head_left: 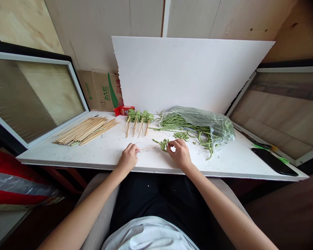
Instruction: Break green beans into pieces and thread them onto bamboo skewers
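My left hand [128, 157] is closed on the blunt end of a thin wooden skewer [150, 147], which lies nearly level above the white table. On the skewer's right part sits a folded green bean [163, 144], one end of it sticking out to the left. My right hand [179, 152] pinches the bean's right side between thumb and fingers, at the skewer's far end. Just behind my right hand is a small pile of short green bean pieces [181, 135].
Loose skewers [86, 130] lie at the left. Bundles of threaded skewers [140, 116] stand at the back beside a red box [123, 110]. Long beans in a clear plastic bag [198, 121] lie right of centre. A black phone [273, 161] rests at the right edge.
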Motion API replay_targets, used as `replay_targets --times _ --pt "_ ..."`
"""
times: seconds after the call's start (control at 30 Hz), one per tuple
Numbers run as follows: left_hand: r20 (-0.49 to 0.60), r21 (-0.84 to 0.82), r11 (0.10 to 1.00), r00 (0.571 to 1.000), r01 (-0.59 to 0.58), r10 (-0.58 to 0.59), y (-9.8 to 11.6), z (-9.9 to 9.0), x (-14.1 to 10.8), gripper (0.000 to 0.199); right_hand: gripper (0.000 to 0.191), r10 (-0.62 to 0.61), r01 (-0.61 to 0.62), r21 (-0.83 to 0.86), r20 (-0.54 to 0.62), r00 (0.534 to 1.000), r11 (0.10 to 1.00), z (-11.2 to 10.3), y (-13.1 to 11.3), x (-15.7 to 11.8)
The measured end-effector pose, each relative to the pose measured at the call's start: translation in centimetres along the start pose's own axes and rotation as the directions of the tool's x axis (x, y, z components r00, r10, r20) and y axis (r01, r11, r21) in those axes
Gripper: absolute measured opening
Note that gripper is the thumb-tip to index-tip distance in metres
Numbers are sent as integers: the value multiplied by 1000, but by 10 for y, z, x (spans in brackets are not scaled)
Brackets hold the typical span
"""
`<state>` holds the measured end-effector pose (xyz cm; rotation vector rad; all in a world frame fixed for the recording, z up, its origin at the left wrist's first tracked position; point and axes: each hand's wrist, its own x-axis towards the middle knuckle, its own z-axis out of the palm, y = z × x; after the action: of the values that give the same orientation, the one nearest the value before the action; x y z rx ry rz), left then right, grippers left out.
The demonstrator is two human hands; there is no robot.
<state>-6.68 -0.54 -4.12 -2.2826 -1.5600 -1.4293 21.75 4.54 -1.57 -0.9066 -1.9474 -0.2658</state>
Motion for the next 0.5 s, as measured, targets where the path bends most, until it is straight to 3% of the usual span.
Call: replay_targets --times 0.5 --pt "-6 14 1000 1000 -5 5 0 -1 0 30 16 9 -9 31 21 1000 999 -2 -1 1"
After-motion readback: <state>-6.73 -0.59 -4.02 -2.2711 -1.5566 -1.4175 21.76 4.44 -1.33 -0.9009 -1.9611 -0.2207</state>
